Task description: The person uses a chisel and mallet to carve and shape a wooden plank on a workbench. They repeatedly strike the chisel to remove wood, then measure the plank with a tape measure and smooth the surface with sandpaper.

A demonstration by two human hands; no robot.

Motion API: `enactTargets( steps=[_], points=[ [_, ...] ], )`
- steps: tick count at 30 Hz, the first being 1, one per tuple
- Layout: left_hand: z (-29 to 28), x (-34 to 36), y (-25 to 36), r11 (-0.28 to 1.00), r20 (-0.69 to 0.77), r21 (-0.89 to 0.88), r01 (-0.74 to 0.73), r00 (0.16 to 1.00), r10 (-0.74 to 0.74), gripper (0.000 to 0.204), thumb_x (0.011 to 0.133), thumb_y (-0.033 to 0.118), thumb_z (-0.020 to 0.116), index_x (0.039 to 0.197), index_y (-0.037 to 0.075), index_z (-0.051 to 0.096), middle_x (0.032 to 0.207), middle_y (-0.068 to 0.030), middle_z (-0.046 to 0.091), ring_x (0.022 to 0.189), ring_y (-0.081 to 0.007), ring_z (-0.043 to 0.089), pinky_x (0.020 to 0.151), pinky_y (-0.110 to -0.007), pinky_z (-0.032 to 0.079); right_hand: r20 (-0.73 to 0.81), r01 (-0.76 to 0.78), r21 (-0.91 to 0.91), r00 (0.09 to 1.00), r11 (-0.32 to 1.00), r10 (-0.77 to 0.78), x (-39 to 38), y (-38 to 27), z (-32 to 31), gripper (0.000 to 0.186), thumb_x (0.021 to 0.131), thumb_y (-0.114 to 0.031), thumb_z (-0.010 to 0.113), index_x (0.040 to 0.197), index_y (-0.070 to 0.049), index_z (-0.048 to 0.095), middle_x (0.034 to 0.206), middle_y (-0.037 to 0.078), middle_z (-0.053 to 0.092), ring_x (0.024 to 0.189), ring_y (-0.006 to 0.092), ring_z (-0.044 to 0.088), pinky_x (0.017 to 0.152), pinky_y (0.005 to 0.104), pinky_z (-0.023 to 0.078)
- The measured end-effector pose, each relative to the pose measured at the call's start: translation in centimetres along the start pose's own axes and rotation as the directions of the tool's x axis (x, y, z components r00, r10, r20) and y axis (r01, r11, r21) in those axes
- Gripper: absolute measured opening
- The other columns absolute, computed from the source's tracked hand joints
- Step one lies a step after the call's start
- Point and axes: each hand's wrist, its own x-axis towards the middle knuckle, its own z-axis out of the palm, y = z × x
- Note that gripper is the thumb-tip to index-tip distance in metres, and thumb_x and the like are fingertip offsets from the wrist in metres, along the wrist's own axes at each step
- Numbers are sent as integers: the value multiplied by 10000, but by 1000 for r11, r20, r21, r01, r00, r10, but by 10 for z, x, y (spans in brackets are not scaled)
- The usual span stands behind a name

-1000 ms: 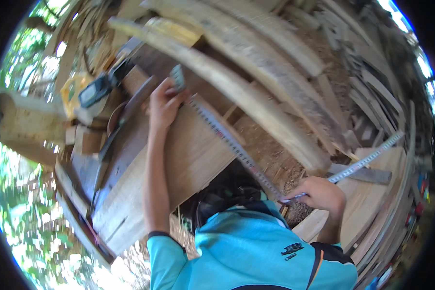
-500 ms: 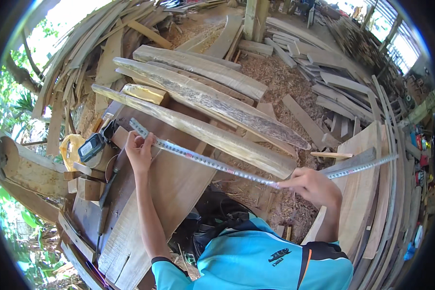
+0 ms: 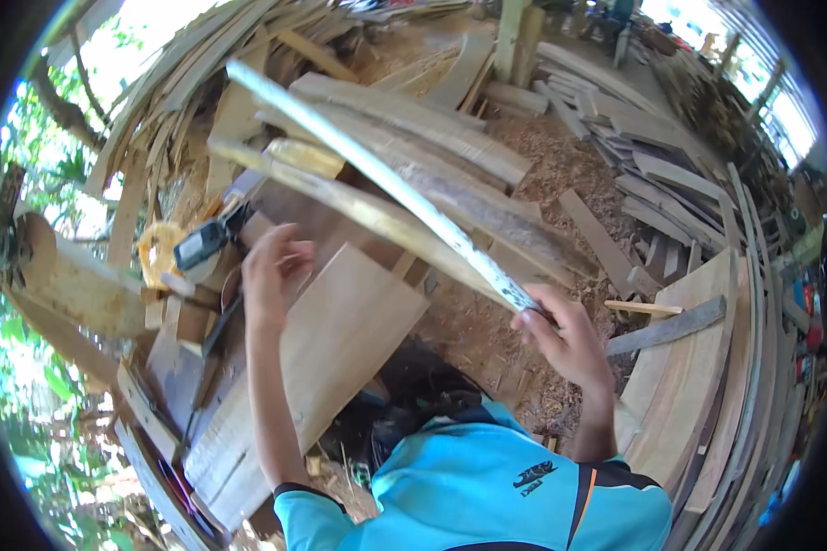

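Observation:
A long pale measuring tape strip (image 3: 377, 174) slants up and to the left, smeared by motion. My right hand (image 3: 568, 338) is closed round its lower end. The strip passes above long rough-edged timbers (image 3: 358, 209), and its far tip reaches toward the stacked boards at the upper left. My left hand (image 3: 272, 275) holds nothing; its fingers are loosely bent and apart. It hovers over the workbench, beside a wide smooth plank (image 3: 340, 340).
A dark blue-and-grey tool (image 3: 204, 246), wood blocks (image 3: 188, 326) and a yellow looped thing (image 3: 159, 246) lie left of my left hand. Boards (image 3: 680, 367) lean on the right. Stacked planks (image 3: 175, 73) and wood shavings (image 3: 524, 161) lie farther off.
My left hand has let go of the tape's end. The strip, level between both hands before, now swings up and away from my right hand, which has moved slightly up and left.

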Motion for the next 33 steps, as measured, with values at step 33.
enactTargets(
  steps=[33],
  points=[
    [86, -126, -61, 972, -105, -218, -88, 992, 66, 90, 795, -52, 560, 790, -3, 484, 742, -72, 589, 623, -105, 575, 518, -229, 475, 107, -81, 247, 993, 966, 56, 24, 19, 129, 75, 868, -50, 486, 886, 23, 484, 690, 114, 617, 581, 164, 630, 502, 276, 493]
  ],
)
